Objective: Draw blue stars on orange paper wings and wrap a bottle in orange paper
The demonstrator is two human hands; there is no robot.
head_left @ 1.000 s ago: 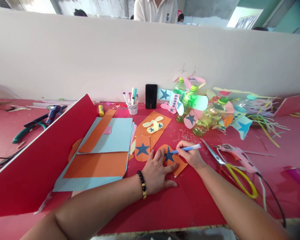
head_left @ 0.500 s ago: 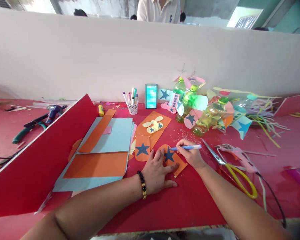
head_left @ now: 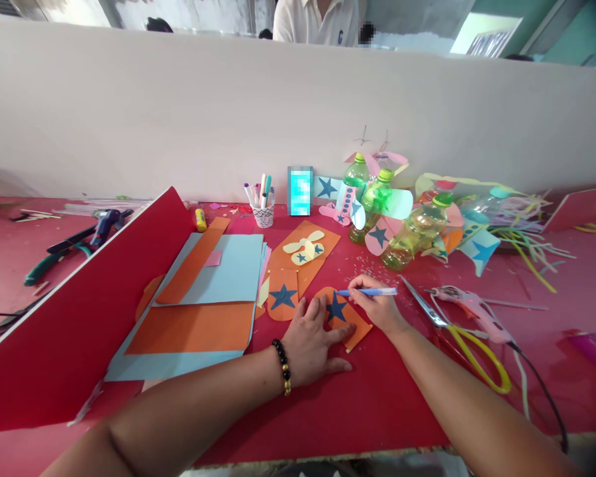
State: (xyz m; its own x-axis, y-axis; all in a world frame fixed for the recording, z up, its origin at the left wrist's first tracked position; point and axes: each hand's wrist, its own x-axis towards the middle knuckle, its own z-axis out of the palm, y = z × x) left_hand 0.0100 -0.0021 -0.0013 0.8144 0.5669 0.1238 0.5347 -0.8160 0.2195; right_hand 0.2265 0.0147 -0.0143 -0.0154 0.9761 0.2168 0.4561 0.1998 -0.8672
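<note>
Up toward the top point of the dark blue star (head_left: 336, 309) — that was where the tip of my blue marker (head_left: 381, 291) had shifted.
My right fingers (head_left: 358, 283) were pinched closed around it; my left fingers (head_left: 308, 311) lay spread, gripping nothing, pressing the rounded orange piece (head_left: 360, 332) flat on the red surface (head_left: 377, 411). Its star looked mostly filled, and the second star (head_left: 283, 297) on the orange piece alongside looked finished; whether either needed more ink, I could not tell. Behind, the patterned cup (head_left: 263, 216) held several upright pens (head_left: 263, 187), and a capped green bottle (head_left: 416, 233) leaned among paper shapes — its contents, if any, I could not make out.
</note>
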